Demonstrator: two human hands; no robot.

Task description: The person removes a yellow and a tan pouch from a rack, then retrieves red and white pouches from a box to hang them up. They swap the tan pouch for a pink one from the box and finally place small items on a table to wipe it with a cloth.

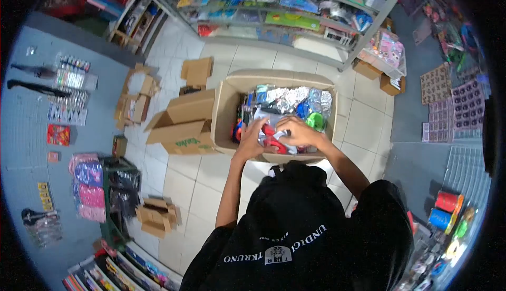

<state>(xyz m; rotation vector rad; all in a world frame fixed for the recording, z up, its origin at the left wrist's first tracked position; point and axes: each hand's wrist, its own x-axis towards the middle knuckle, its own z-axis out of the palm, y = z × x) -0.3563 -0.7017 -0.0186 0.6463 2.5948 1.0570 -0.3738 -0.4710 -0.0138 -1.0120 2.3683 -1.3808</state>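
A large open cardboard box (224, 127) stands on the floor, filled with packaged goods. Inside its front part, my left hand (252, 138) is curled at the left side of a red and white item (274, 142). From the right, my right hand (298, 131) reaches over the same item with bent fingers. Both hands touch it, though the fingertips are partly hidden. A bright green round item (315, 120) lies just right of my right hand, and silvery packets (287, 99) lie behind the hands.
An open carton (184, 122) adjoins the box on the left. Smaller cartons (156, 217) lie on the tiled floor. Behind stands a metal shelf (295, 46) with packaged goods. A white basket (387, 61) rests at the right on cartons.
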